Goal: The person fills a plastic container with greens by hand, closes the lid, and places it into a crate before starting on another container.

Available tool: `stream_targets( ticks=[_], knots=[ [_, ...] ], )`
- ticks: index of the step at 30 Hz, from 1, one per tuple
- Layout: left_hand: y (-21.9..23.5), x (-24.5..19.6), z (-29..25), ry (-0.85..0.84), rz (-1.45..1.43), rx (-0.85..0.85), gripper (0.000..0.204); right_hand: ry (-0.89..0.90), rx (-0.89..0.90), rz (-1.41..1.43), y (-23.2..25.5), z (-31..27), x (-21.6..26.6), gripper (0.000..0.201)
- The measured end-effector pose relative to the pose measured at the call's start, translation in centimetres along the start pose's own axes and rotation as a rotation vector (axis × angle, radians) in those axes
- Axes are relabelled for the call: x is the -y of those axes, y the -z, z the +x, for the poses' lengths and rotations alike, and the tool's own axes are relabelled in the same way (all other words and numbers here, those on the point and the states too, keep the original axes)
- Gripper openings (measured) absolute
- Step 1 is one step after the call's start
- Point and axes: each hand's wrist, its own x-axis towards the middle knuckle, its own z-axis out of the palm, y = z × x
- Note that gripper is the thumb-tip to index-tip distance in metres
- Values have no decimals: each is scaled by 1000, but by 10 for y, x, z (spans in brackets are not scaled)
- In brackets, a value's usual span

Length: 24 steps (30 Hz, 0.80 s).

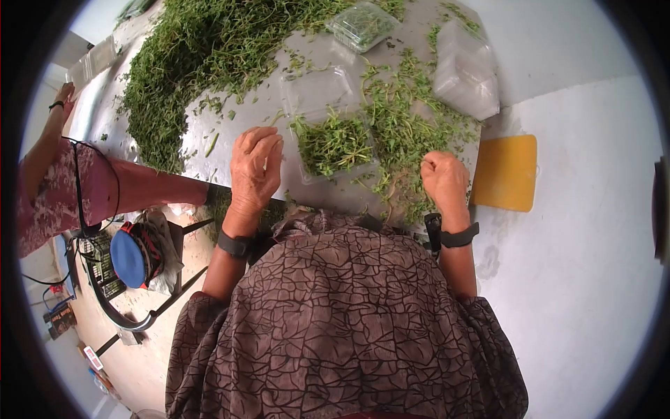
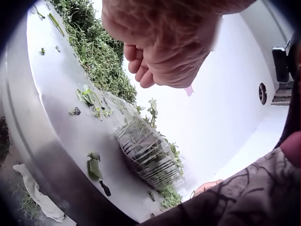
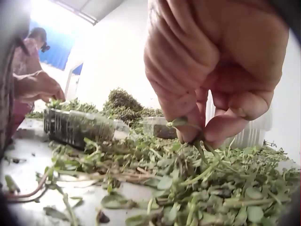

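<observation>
An open clear plastic container holds leafy green sprigs, its lid folded back flat on the tabletop. The left hand is above the table at the container's left side, fingers loosely bent, with nothing visible in them. At the other side, the right hand pinches a small green sprig between thumb and fingertips, just over a layer of loose sprigs. Its grip is plainest in the right wrist view.
A large heap of greens covers the table's far left. A closed filled container and stacked empty ones stand farther back. Beyond the right edge is a yellow board. Another person's arm reaches in at left, near a chair.
</observation>
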Motion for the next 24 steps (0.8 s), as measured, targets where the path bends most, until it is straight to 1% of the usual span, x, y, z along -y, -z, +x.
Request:
stream_targets(
  ticks=[1, 3, 5, 6, 8, 9, 11, 15, 17, 18, 22, 24],
  knots=[
    [3, 0, -4, 24, -4, -12, 15, -56, -55, 60, 9, 3, 4, 13],
    [6, 1, -8, 48, -20, -26, 14, -46, -55, 94, 19, 7, 7, 12],
    [5, 4, -15, 135, -76, -20, 14, -8, -38, 128, 19, 9, 8, 11],
    [5, 5, -18, 136, -76, -24, 14, -3, -38, 127, 16, 8, 9, 11],
    [4, 5, -21, 147, -62, -24, 13, 105, -15, 89, 4, 6, 9, 10],
    [4, 5, -21, 150, -60, -28, 13, 110, -14, 89, 1, 6, 7, 10],
    [4, 6, -23, 86, -30, -33, 12, 171, 60, 34, -6, 5, 4, 7],
    [6, 4, -25, 97, -24, -9, 12, 171, 78, -22, -8, 8, -6, 6],
    [7, 3, -26, 117, -33, -25, 12, 42, 16, 19, 8, 13, -3, 12],
    [6, 3, -26, 117, -35, -24, 12, -32, 12, 64, 20, 15, 2, 13],
    [6, 5, -27, 98, -38, -21, 12, -55, -22, 123, 34, 17, -1, 14],
    [7, 5, -27, 92, -25, -18, 12, -177, 54, 139, 39, 16, -1, 12]
  ],
)
